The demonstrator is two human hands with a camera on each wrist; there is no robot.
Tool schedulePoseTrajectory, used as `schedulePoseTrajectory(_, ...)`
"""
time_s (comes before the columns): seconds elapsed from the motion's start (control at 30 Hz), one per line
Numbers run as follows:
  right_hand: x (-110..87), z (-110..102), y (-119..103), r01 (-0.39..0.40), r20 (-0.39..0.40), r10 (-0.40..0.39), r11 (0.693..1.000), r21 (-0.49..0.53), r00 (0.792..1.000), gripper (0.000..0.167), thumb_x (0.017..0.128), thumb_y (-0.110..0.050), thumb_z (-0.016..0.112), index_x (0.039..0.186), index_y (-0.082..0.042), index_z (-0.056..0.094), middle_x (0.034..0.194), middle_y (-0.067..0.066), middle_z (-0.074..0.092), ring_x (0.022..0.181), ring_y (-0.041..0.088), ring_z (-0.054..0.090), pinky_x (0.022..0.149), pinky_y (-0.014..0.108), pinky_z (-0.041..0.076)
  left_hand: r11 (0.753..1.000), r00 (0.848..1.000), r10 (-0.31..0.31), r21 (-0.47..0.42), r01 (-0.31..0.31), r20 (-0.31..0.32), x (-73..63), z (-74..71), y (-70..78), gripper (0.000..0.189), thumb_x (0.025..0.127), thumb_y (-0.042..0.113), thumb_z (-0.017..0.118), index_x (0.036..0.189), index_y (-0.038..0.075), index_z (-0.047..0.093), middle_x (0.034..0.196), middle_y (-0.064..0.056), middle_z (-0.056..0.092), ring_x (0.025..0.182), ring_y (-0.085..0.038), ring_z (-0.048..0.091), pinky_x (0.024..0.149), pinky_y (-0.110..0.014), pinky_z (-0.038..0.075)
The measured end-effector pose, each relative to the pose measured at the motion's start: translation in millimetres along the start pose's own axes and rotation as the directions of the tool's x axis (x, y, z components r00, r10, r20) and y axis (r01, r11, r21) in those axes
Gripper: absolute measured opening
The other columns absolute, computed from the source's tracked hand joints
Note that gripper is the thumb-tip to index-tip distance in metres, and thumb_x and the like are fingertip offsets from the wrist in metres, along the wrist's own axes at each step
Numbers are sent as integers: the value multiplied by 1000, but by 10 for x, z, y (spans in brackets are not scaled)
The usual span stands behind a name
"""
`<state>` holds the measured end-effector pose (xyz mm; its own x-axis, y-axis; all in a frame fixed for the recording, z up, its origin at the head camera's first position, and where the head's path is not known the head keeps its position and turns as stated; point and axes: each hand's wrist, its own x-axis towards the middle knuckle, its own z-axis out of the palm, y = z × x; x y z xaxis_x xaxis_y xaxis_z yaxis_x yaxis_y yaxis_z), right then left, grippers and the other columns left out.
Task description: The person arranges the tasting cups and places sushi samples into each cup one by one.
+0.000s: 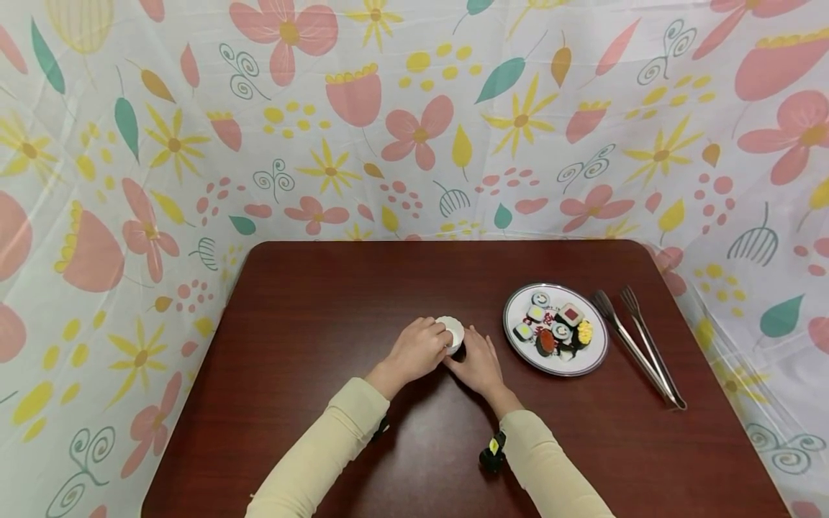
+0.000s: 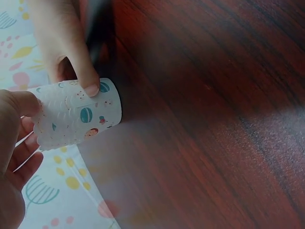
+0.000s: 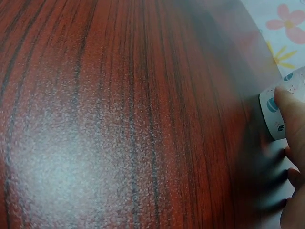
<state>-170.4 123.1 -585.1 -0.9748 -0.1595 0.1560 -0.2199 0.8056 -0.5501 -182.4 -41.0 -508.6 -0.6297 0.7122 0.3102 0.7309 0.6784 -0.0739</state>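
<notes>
Near the table's middle, a stack of white paper baking cups [image 1: 451, 331] stands between both hands. In the left wrist view, the cups [image 2: 88, 117] carry a small printed pattern, and several scalloped rims overlap. My left hand [image 1: 421, 349] pinches the rim end, its thumb [image 2: 26, 102] on the near side. The right hand [image 1: 478, 363] grips the stack lower down; its thumb [image 2: 86, 76] presses on the printed wall. Only a part of the stack [image 3: 272, 107] shows at the edge of the right wrist view.
To the right lies a round white plate [image 1: 518, 349] with several sushi pieces [image 1: 560, 331]. Metal tongs [image 1: 641, 345] rest beyond it, near the right edge of the dark wooden table [image 1: 324, 288]. A flower-patterned cloth [image 1: 414, 144] hangs behind the table.
</notes>
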Motion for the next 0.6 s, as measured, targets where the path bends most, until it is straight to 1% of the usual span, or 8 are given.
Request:
schedulePoseTrajectory(0.1, -5, 7, 6, 3, 2, -3, 1000, -6, 1000, 69, 75, -40, 73, 130, -7, 47, 129, 15, 53, 128, 35, 40, 102, 61, 25, 1000, 1000, 5, 0, -5, 0, 4, -15, 3, 7, 81, 23, 69, 83, 18, 65, 85, 6, 63, 80, -13, 55, 79, -25, 44)
schedulePoseTrajectory(0.2, -7, 11, 9, -2, 5, 2, 1000, -5, 1000, 70, 75, -42, 72, 130, -7, 47, 129, 15, 53, 128, 35, 40, 103, 60, 25, 1000, 1000, 12, 5, -12, -2, 13, -33, 0, 6, 82, 24, 68, 82, 18, 64, 84, 6, 63, 79, -12, 55, 79, -25, 44)
schedulePoseTrajectory(0.3, -8, 15, 12, -1, 2, 1, 1000, 1, 1000, 69, 75, -41, 72, 129, -6, 47, 128, 16, 53, 128, 35, 40, 103, 60, 25, 1000, 999, 21, 4, -21, -30, 28, -57, -9, 5, 83, 21, 65, 79, 17, 64, 82, 6, 62, 77, -13, 54, 77, -25, 44)
schedulePoseTrajectory(0.43, -7, 20, 17, 8, -9, -8, 1000, 3, 1000, 68, 75, -40, 73, 127, -6, 47, 127, 16, 54, 127, 36, 40, 102, 60, 25, 999, 996, 36, 10, -35, -84, 60, -104, -28, 5, 81, 18, 64, 78, 16, 62, 80, 4, 62, 75, -14, 54, 73, -26, 44)
schedulePoseTrajectory(0.53, -4, 15, 11, 8, -7, -8, 1000, 5, 1000, 69, 75, -41, 72, 128, -6, 47, 128, 16, 53, 128, 36, 40, 102, 60, 25, 999, 994, 49, 21, -47, -96, 86, -157, -45, 6, 79, 19, 65, 78, 15, 61, 81, 4, 62, 75, -15, 54, 72, -26, 43)
schedulePoseTrajectory(0.6, -2, 11, 8, 2, 0, -2, 1000, 8, 1000, 69, 75, -42, 72, 128, -6, 46, 128, 16, 53, 128, 35, 40, 103, 60, 24, 998, 994, 60, 32, -58, -93, 102, -201, -58, 8, 78, 19, 66, 78, 14, 60, 80, 3, 61, 74, -15, 54, 72, -26, 43)
